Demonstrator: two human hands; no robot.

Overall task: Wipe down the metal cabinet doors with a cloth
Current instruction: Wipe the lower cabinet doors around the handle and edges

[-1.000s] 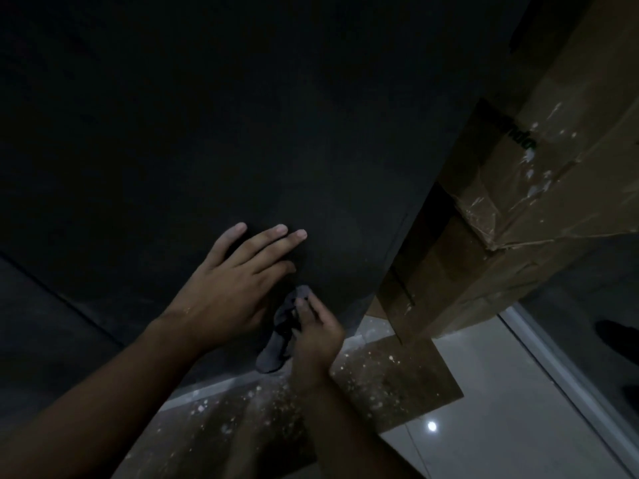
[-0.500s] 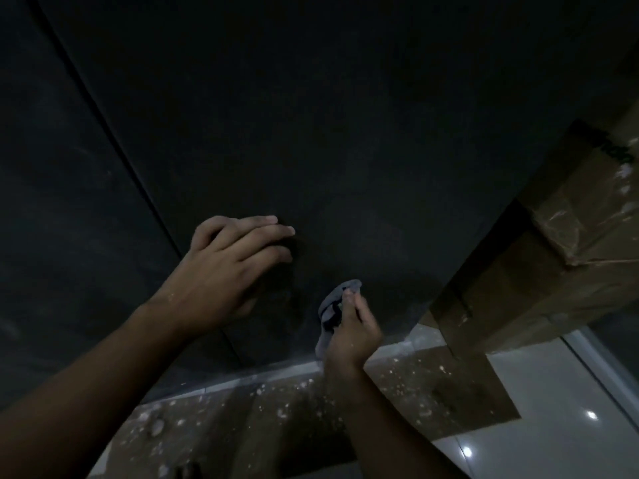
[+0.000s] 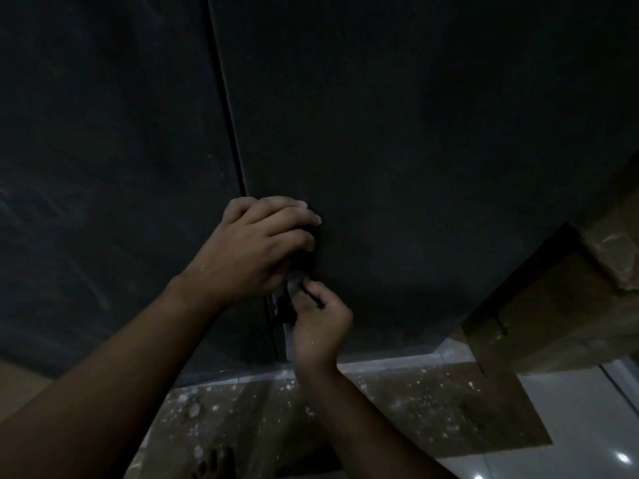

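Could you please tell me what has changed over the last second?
The left hand, flat on the door a second ago, has curled its fingers and now sits at the seam between the doors. The right hand has brought the cloth leftward, to just beneath the left hand. The right hand still pinches the cloth; the cardboard stays at the right.

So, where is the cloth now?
Head view, low centre: the cloth is pinched in the right hand, just under the left hand, at the seam between the two doors.
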